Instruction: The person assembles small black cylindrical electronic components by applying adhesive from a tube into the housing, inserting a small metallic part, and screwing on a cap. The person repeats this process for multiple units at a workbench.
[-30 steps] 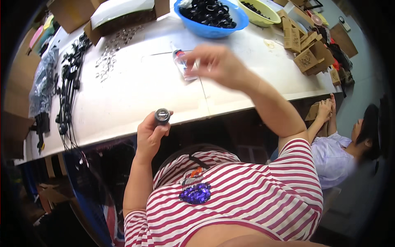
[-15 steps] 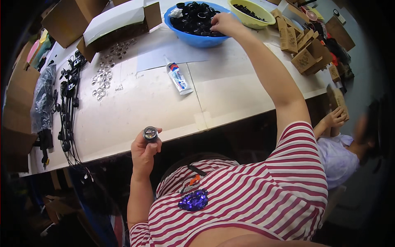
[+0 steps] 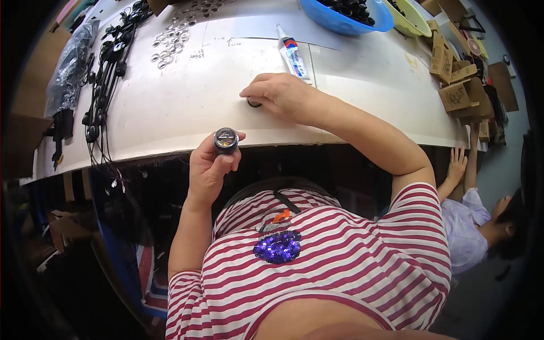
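Observation:
My left hand [image 3: 205, 175] is closed round a short black cylinder with a clear round lens [image 3: 226, 137] facing up, held just past the table's front edge. To its right, my right hand [image 3: 283, 97] pinches a small black ring [image 3: 254, 103] over the tabletop, its fingers bent and partly hiding the ring. Beyond that hand lies a white tube with blue and red print [image 3: 293, 58]. Many loose clear lenses [image 3: 170, 42] are scattered at the back left. A blue basin [image 3: 377, 22] heaped with black ring-like parts stands at the back right.
A yellow-green basin [image 3: 416, 25] sits beside the blue one. Black cables [image 3: 105, 85] and a plastic-wrapped bundle [image 3: 73, 65] lie along the left. Small cardboard boxes [image 3: 456, 97] are piled at the right end, near a co-worker [image 3: 462, 226] whose hand is at the table's edge.
My right hand has come from the blue basin back toward me, now with a black ring. The view has shifted; my left hand still grips the lensed cylinder. The co-worker's cardboard piece is no longer seen.

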### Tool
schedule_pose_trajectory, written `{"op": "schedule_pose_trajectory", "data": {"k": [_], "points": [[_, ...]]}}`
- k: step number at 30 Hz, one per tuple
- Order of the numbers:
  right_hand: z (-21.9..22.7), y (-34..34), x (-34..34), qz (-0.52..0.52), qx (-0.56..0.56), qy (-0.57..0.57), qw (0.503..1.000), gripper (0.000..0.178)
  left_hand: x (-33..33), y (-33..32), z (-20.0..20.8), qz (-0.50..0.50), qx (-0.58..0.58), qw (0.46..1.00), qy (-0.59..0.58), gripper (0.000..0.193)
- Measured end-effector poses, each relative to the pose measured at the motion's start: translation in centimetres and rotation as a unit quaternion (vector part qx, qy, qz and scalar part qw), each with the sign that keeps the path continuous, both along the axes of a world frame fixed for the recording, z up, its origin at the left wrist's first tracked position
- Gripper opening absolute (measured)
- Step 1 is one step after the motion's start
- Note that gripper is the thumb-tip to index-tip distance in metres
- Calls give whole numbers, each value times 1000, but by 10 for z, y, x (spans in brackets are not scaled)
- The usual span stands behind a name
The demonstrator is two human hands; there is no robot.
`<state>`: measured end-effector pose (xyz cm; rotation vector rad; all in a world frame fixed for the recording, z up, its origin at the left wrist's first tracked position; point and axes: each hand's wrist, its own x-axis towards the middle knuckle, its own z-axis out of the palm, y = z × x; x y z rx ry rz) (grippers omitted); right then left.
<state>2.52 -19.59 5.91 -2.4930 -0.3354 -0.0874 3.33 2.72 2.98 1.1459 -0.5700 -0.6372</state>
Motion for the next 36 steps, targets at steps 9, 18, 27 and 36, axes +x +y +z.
{"op": "schedule_pose_trajectory", "data": {"k": [9, 18, 27, 36], "points": [[1, -6, -6, -16, -16, -21, 1000, 26, -2, 4, 4, 13, 28, 999, -9, 41], [13, 25, -18, 10, -4, -70, 997, 35, 2, 0, -12, 5, 32, 999, 20, 35], [2, 41, 24, 66, 35, -47, 996, 32, -2, 20, -13, 9, 31, 999, 6, 32], [43, 44, -37, 102, 106, -36, 988, 38, -3, 14, -9, -20, 45, 999, 6, 24]]}}
